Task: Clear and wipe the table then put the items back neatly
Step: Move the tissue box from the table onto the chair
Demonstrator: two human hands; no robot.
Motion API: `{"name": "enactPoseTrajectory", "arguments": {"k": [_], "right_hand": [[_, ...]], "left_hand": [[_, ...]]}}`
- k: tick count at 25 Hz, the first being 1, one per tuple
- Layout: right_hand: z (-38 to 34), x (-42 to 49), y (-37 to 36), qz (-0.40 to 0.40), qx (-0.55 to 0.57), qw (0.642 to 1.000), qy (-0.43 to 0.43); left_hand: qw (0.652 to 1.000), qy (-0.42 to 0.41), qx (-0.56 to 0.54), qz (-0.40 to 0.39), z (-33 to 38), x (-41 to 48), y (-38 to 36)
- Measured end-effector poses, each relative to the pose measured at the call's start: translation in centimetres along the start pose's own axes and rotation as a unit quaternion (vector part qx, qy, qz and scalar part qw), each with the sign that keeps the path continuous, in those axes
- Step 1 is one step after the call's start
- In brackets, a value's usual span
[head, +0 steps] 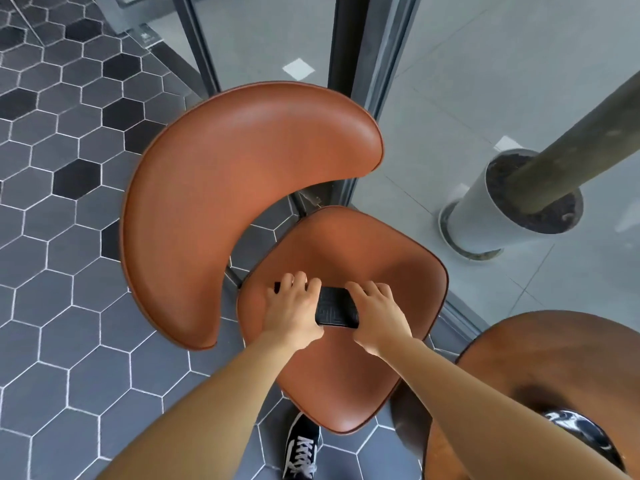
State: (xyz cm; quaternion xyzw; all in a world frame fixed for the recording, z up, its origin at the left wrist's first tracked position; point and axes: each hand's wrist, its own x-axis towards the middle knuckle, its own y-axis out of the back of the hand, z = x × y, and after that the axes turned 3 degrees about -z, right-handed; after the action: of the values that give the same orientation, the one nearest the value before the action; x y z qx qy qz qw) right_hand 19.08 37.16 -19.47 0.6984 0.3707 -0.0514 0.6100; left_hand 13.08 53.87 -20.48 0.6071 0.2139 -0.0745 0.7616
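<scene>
Parking a table item on the chair seat: slip risk

Holding a flat black item [337, 308] with both hands over the brown chair seat [388, 258], we note the following. Left hand [292, 311] covers its left end, fingers curled over the far edge; right hand [375, 315] clasps its right end, fingers likewise bent around it. Whether the item already rests on the seat or sits just above it, we cannot tell. It has a faint raised pattern; what it is we cannot make out.

Risks as we judge them:
- The seat dips toward the middle and looks smooth, so the item may slide once let go.
- It lies near the seat's left edge, by the gap to the curved backrest [242, 188]; a nudge could send it to the tiled floor [52, 237].
- Our shoe [301, 448] stands under the seat's front; bumping the chair could shift it.

The round table [519, 368] edge shows at lower right, with a glossy dark object [581, 438] on it, so clearing looks unfinished.
</scene>
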Motion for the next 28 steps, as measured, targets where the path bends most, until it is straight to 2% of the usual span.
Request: {"name": "enactPoseTrajectory", "arguments": {"k": [11, 28], "right_hand": [[1.8, 4.0, -2.2, 0.001, 0.04, 0.999, -0.024], [0.7, 2.2, 1.2, 0.012, 0.01, 1.0, 0.013]], "left_hand": [[0.999, -0.024, 0.036, -0.009, -0.4, 4.0, -1.9], [0.999, -0.04, 0.017, -0.015, -1.2, 2.4, -0.3]]}}
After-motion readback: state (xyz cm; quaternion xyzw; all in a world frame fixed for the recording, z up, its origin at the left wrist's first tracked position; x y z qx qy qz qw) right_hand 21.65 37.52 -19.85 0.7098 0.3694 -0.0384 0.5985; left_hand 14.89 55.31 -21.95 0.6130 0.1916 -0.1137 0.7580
